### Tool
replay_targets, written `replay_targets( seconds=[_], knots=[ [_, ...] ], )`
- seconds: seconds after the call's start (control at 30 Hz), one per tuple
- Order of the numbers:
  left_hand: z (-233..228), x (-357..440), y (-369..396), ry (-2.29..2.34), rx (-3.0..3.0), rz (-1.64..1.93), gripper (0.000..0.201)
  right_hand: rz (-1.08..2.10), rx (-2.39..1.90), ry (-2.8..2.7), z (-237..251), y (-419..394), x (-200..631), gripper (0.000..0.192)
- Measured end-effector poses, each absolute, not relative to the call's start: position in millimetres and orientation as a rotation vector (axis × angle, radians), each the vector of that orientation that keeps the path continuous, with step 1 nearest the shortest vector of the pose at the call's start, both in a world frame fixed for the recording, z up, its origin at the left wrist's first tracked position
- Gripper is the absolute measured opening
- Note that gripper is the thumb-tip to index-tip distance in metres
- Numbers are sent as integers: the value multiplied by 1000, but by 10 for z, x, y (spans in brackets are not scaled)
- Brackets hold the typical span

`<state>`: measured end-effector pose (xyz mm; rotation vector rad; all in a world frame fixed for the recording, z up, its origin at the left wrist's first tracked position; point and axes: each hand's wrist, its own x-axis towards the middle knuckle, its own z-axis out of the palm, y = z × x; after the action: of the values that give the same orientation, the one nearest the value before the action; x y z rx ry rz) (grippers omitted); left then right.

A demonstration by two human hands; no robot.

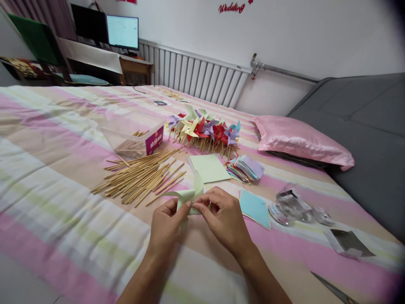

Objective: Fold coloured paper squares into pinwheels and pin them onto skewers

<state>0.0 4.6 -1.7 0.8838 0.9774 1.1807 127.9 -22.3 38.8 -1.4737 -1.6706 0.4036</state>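
A pale green paper pinwheel, its blades curled toward the centre, is held above the striped bedspread. My left hand grips it from the left, thumb pressed near the middle. With thumb and index finger pinched at the centre, my right hand holds its right side. A tiny pin head seems to show between the fingertips, but it is mostly hidden. Beyond my hands lies a stack of light green paper squares. Loose wooden sticks are spread to the left, and blue paper sheets lie to the right.
Finished pinwheels in several colours stand bunched behind the paper. A clear plastic box holds more sticks. Cut coloured paper is piled at centre right. Clear containers, scissors and a pink pillow lie to the right.
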Motion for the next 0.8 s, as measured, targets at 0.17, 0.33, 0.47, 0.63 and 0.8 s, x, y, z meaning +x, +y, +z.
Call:
replay_targets(
  seconds=[0.17, 0.33, 0.47, 0.63, 0.8],
  knots=[
    [-40, -5, 50, 941, 865, 1163, 22, 402, -1467, -1656, 382, -225, 1274, 6],
    [-54, -8, 59, 883, 837, 1148, 21, 400, -1466, -1645, 394, -239, 1270, 6],
    [-36, 0, 52, 875, 837, 1190, 17, 396, -1489, -1645, 400, -238, 1269, 6],
    [-30, 10, 43, 880, 862, 1185, 17, 403, -1484, -1632, 401, -236, 1265, 6],
    [-32, 8, 46, 892, 914, 1218, 16, 418, -1476, -1602, 408, -234, 1261, 7]
  ],
)
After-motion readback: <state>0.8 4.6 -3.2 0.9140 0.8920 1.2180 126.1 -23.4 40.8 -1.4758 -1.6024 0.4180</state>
